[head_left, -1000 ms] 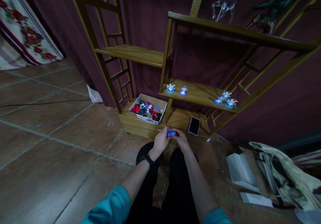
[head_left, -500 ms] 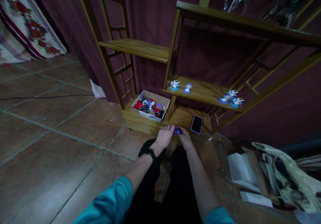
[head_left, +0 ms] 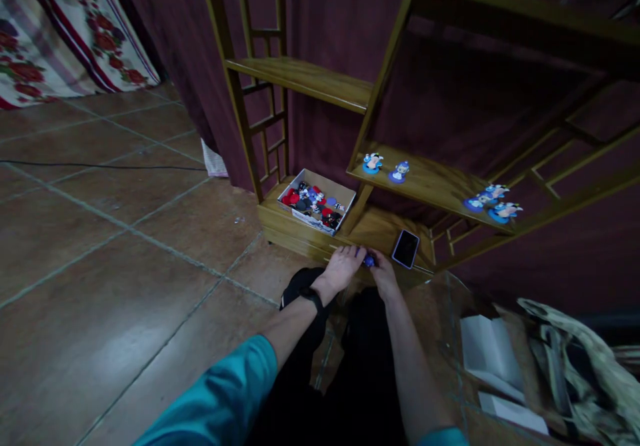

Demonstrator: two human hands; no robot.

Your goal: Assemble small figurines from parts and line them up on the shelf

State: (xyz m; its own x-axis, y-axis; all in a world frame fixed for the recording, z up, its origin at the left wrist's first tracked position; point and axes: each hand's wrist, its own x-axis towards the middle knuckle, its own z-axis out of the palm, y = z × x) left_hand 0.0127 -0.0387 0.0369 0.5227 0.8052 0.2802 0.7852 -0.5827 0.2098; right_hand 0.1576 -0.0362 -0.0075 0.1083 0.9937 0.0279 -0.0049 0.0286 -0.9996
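Observation:
Between my hands, above my knees, is a small purple figurine (head_left: 369,260). My left hand (head_left: 344,265), with a dark band on its wrist, has its fingers closed on the figurine's left side. From the other side my right hand (head_left: 383,274) grips it too. The fingers cover most of the figurine, so its details are hidden. Just beyond stands an open cardboard box (head_left: 324,224) with several small red, black and purple figurines (head_left: 311,199) inside. A purple figurine (head_left: 399,172) and a blue-based figurine (head_left: 373,163) stand on the shelf above.
More figurines (head_left: 504,212) cluster at the right end of the wooden shelf (head_left: 435,186). A phone (head_left: 405,249) lies on the lower ledge. White box pieces (head_left: 493,353) and a pale cloth bag (head_left: 595,366) sit on the floor at right. A cable (head_left: 100,166) crosses the tiles.
The view has shifted, so the shelf and box appear farther right or slightly higher. Both hands stay together on the purple figurine.

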